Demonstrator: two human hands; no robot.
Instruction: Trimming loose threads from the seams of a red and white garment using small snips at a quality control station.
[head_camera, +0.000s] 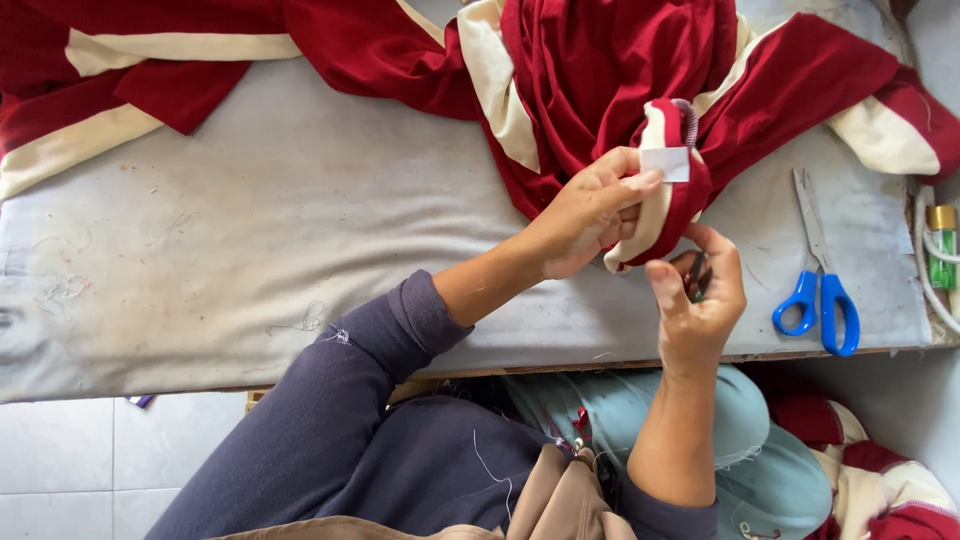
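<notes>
— So, nearest to the camera, what's there?
— At six o'clock, a dark blue sleeve (340, 420) and a pale teal cap (760, 460) in the lap.
— And the right hand?
— The right hand (700, 310) sits at about four o'clock, its grip closed around a small dark tool (697, 277); what kind, I cannot tell.
— The left?
— Just beyond, the left hand (590, 215) pinches a folded edge of the red and cream garment (600, 70), thumb pressed to a small white label (666, 164) on the fold.
— Where does that garment lie?
— Across the far edge of the grey worktop (250, 250), from ten to two o'clock.
— Anything else?
— Blue-handled scissors (820, 270) at three o'clock, well apart from both hands.
</notes>
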